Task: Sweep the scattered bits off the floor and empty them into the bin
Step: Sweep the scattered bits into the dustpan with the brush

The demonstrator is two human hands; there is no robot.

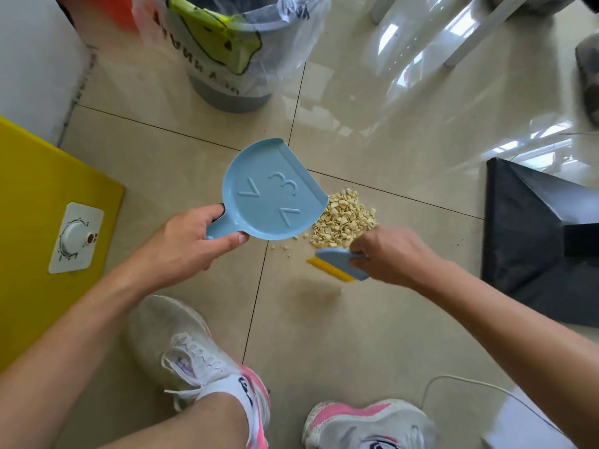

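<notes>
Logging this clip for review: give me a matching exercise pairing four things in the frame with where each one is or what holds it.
Things:
1. light blue plastic dustpan
2. small blue brush with yellow bristles
3. pile of pale beige crumbs
4. grey bin lined with a clear plastic bag

Places:
A. on the tile beside the dustpan's open edge
B. in the right hand
C. standing at the top of the frame
D. in the left hand

Pairs: 1-D, 2-B, 3-A, 4-C
</notes>
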